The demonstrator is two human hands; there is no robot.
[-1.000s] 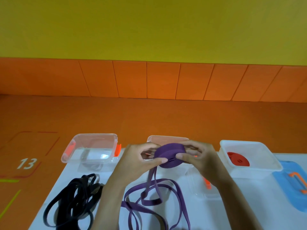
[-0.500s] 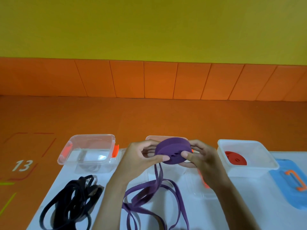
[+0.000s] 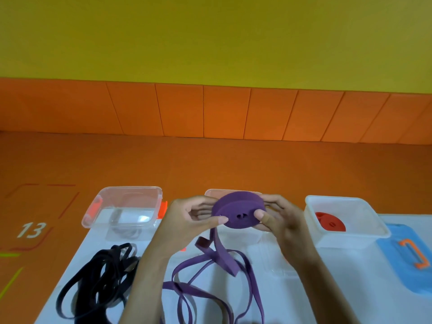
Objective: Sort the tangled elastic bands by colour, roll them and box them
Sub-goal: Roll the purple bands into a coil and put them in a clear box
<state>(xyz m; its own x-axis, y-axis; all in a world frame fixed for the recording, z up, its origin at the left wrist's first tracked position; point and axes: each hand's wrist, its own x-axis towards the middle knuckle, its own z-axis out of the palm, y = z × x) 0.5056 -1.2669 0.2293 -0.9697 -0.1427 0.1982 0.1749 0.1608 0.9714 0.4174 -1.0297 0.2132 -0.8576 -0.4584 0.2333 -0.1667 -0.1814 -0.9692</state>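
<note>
Purple roll (image 3: 238, 212), black bands (image 3: 98, 281), red roll (image 3: 329, 221) — yellow wall (image 3: 210, 36)

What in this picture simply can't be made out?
Head view: the middle box sits behind the purple roll, left hand and right hand; its contents are hidden.
Head view: the loose purple band runs off the bottom edge; length unknown.
Head view: the black bands are cut by the bottom edge and the left forearm.
Head view: the blue lid is cut by the right edge.
</note>
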